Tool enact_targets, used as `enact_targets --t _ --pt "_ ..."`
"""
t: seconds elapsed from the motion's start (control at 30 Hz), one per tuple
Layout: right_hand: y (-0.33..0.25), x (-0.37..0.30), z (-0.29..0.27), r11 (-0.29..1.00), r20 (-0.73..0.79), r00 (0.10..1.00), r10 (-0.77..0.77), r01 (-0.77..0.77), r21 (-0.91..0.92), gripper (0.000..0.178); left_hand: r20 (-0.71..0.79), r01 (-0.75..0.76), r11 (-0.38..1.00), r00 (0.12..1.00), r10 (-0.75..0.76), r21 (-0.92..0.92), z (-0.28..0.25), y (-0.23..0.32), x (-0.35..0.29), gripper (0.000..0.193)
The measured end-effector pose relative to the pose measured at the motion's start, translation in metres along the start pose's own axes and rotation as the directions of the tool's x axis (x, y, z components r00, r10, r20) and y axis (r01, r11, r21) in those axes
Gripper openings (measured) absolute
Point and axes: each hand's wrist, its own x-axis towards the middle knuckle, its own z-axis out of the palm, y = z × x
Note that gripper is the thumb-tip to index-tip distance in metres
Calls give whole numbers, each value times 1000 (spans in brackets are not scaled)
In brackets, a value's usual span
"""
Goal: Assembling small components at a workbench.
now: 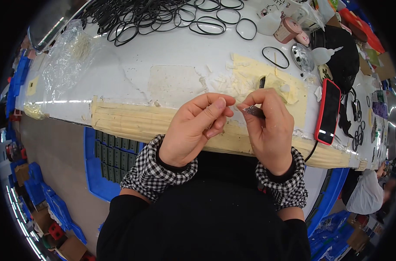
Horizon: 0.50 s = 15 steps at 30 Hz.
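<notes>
Here, right hand [274, 128]: grip pinched on grey piece [254, 112].

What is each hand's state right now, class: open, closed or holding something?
Left hand: fingers curled toward the thumb; whether it holds anything cannot be told.
Right hand: closed, holding a small grey blade-like piece.

The blade [254, 112] looks dull metal, the plastic bag [65, 65] glossy and crinkled.

Free tabletop [119, 71] leftward, 1 phone [329, 111] rightward
</notes>
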Motion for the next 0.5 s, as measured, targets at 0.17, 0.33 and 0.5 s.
enact_targets --t 0.17,0.33,0.5 --pt "13 -4 -10 985 3 999 47 -46 -163 20 -129 -102 987 988 86 -123 -17 10 -3 23" --pt "9 -9 2 899 122 989 88 -26 -437 38 -149 -240 957 953 265 165 -33 26 -9 22" --pt "2 0 19 737 197 969 146 26 -675 47 -274 -190 974 950 151 -123 -40 35 -16 20"
